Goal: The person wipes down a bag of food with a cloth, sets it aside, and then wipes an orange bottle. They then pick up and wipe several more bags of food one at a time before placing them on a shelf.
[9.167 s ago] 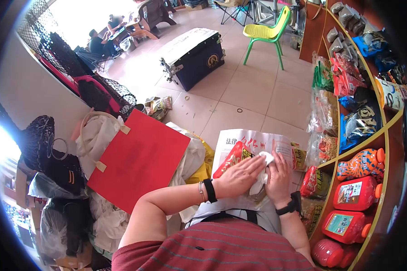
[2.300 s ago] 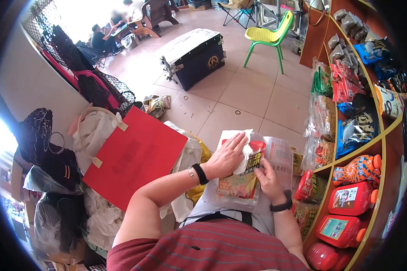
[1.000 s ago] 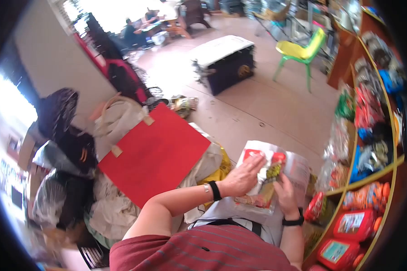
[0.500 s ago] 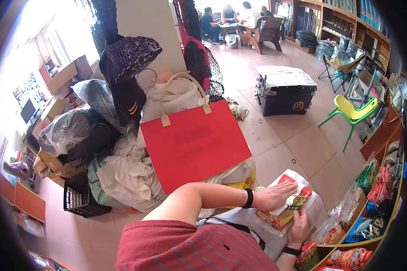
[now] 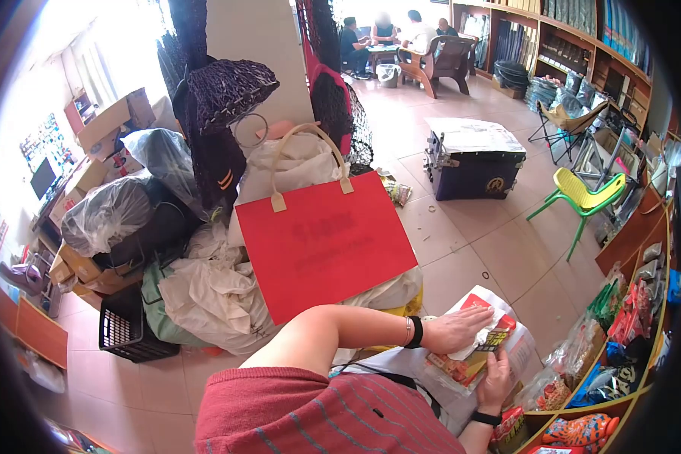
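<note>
My left hand (image 5: 455,331) lies flat, fingers stretched out together, over a colourful printed packet (image 5: 461,369). A crumpled white piece (image 5: 471,349), like tissue or cloth, shows under that palm; whether the hand grips it is hidden. From the near right side my right hand (image 5: 494,380) grips the packet's edge, thumb and fingers bent around it. Behind and below the packet is a white bag or sheet with red print (image 5: 516,344), close to my lap. The packet's lettering is partly covered by my left hand.
A large red tote bag (image 5: 325,246) leans on white sacks (image 5: 212,299) ahead. To the right, a curved shelf (image 5: 634,401) holds several packets. Further off stand a dark case (image 5: 473,170), a yellow-green chair (image 5: 583,193) and several seated people (image 5: 416,34). A black crate (image 5: 129,325) sits left.
The view has shifted slightly. My left hand has slid a little toward the left over the packet, while my right hand keeps its hold.
</note>
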Demonstrator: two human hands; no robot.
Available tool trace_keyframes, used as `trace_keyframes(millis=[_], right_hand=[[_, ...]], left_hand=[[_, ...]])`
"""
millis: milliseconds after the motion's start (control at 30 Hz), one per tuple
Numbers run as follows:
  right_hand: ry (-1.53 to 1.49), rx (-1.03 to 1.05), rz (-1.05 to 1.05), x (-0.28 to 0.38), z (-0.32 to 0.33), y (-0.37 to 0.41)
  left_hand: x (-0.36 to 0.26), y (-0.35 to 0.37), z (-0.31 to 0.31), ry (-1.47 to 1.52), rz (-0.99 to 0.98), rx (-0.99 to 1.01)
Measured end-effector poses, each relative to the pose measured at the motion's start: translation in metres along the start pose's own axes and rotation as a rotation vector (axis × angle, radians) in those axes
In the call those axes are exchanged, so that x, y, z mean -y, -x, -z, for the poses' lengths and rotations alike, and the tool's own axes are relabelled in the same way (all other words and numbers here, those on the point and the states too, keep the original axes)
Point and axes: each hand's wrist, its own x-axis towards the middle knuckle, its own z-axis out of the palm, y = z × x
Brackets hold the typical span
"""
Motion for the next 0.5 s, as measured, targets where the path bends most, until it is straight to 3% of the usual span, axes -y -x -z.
trace_keyframes(millis=[267, 367, 500], right_hand=[[-0.005, -0.076, -0.016, 0.000, -0.005, 0.002], [0.160, -0.082, -0.042, 0.006, -0.004, 0.004], [0.009, -0.049, -0.011, 0.014, -0.015, 0.005]], left_hand=[[-0.003, 0.001, 0.008, 0.044, 0.027, 0.005], [-0.001, 0.000, 0.003, 0.012, -0.011, -0.010], [-0.003, 0.000, 0.005, -0.005, 0.005, -0.002]])
